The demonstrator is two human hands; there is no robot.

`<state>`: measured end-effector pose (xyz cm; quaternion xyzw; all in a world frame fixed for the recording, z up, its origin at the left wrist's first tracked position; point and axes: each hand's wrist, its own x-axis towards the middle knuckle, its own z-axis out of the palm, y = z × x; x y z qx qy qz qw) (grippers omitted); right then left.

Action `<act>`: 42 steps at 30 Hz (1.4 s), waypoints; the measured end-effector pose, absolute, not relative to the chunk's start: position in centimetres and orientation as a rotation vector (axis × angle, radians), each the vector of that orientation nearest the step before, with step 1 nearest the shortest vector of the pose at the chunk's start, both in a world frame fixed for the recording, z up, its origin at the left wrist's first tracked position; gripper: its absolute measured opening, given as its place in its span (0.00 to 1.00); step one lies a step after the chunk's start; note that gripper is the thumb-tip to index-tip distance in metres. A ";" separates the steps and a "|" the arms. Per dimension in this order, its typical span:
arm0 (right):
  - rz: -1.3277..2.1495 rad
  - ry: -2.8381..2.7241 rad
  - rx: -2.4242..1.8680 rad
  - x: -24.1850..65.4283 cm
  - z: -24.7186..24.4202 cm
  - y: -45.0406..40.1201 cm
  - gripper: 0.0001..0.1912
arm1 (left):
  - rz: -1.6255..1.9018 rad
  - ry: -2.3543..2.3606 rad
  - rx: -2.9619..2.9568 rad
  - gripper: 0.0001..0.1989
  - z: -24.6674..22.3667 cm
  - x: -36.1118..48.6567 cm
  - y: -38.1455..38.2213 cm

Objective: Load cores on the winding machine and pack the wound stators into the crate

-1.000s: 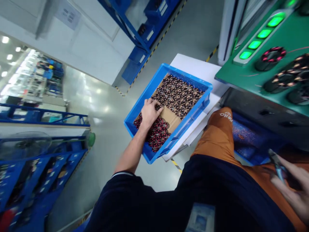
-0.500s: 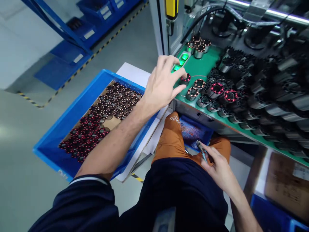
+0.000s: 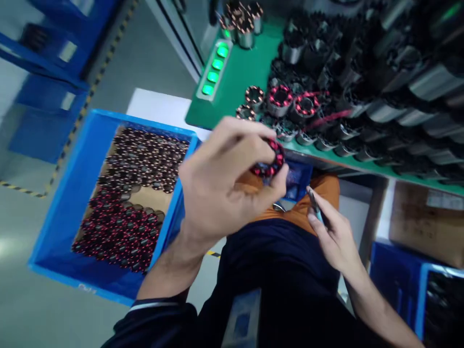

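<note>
Held between the fingers and thumb of my left hand (image 3: 224,179) is a ring-shaped coil part with red windings (image 3: 276,159), raised in front of the green bench's edge. My right hand (image 3: 331,232) is closed around small pliers (image 3: 314,205) above my lap, their jaws pointing up. On the green bench (image 3: 242,67) stand two copper-wound parts (image 3: 254,95) and two red-wound parts (image 3: 280,99). A red strand trails beside the second red one. Many dark metal parts (image 3: 362,106) fill the bench's right side.
At the left, a blue crate (image 3: 61,203) holds rows of copper-wound and red-wound parts. Green-lit buttons (image 3: 213,76) sit at the bench's left edge. A cardboard box (image 3: 416,217) is at the right, and a blue bin (image 3: 297,176) lies below the bench.
My left hand has lifted the red-wound part off the bench and brought it closer to me. The view has shifted. My right hand still holds the pliers.
</note>
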<state>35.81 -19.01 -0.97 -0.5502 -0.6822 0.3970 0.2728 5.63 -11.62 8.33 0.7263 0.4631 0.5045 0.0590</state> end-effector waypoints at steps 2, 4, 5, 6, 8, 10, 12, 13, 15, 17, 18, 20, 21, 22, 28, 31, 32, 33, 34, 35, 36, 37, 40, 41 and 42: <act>1.065 -1.830 -1.395 35.6 0.8 -18.8 0.30 | 1.447 1.349 2.225 0.05 7.1 7.6 -13.5; 1.095 -1.831 -1.331 35.5 2.0 -18.6 0.31 | 1.424 1.337 2.192 0.06 5.4 8.8 -14.1; 1.119 -1.836 -1.306 35.5 2.4 -18.6 0.32 | 1.415 1.343 2.168 0.07 4.5 9.1 -14.2; 1.142 -1.841 -1.285 35.5 2.5 -18.6 0.33 | 1.419 1.345 2.145 0.09 3.8 9.4 -14.2; 1.178 -1.850 -1.253 35.5 2.5 -18.6 0.35 | 1.413 1.338 2.122 0.11 2.9 9.6 -14.2; 1.195 -1.854 -1.242 35.5 2.3 -18.7 0.35 | 1.392 1.332 2.113 0.12 2.7 9.7 -14.4; 1.197 -1.857 -1.251 35.6 2.1 -18.8 0.35 | 1.368 1.316 2.114 0.12 2.8 9.7 -14.6; 1.191 -1.858 -1.257 35.6 2.1 -18.8 0.35 | 1.362 1.303 2.117 0.12 2.9 9.8 -14.7; 1.169 -1.867 -1.270 35.5 2.1 -18.8 0.35 | 1.361 1.267 2.130 0.12 2.9 9.9 -14.8; 1.141 -1.880 -1.280 35.4 2.1 -18.8 0.34 | 1.354 1.251 2.136 0.11 2.9 9.8 -14.8; 1.128 -1.887 -1.281 35.4 2.2 -18.8 0.34 | 1.349 1.247 2.135 0.11 2.8 9.8 -14.8; 1.095 -1.903 -1.267 35.3 2.2 -18.8 0.34 | 1.326 1.237 2.126 0.12 2.8 9.7 -14.9; 1.078 -1.911 -1.251 35.2 2.2 -18.7 0.34 | 1.317 1.231 2.120 0.12 2.9 9.6 -15.0; 1.063 -1.918 -1.232 35.1 2.2 -18.7 0.34 | 1.306 1.223 2.115 0.12 2.9 9.5 -15.1; 1.014 -1.917 -1.209 34.5 2.0 -18.8 0.36 | 1.299 1.230 2.093 0.11 3.3 9.1 -15.7; 0.996 -1.888 -1.201 33.9 1.9 -18.8 0.32 | 1.329 1.253 2.114 0.13 3.2 9.2 -15.7; 0.997 -1.874 -1.211 33.8 1.9 -18.7 0.30 | 1.343 1.257 2.112 0.13 3.0 9.3 -15.7; 1.007 -1.861 -1.234 33.8 1.8 -18.6 0.28 | 1.362 1.258 2.098 0.14 2.8 9.3 -15.6; 1.016 -1.845 -1.272 33.8 1.7 -18.4 0.27 | 1.383 1.259 2.061 0.14 2.6 9.4 -15.5; 1.015 -1.831 -1.317 33.9 1.6 -18.2 0.26 | 1.405 1.259 1.995 0.14 2.3 9.5 -15.5; 0.998 -1.823 -1.362 34.1 1.5 -17.9 0.26 | 1.421 1.249 1.900 0.14 2.0 9.6 -15.4; 0.966 -1.824 -1.397 34.3 1.4 -17.6 0.28 | 1.435 1.226 1.776 0.14 1.8 9.7 -15.3; 0.808 -1.917 -1.429 34.9 1.2 -16.7 0.34 | 1.393 1.112 1.311 0.15 1.2 10.2 -15.0; 0.745 -1.965 -1.419 34.9 1.2 -16.4 0.35 | 1.364 1.077 1.166 0.17 1.1 10.4 -14.9; 0.678 -2.003 -1.404 34.9 1.2 -16.3 0.36 | 1.335 1.048 1.039 0.20 1.1 10.7 -14.9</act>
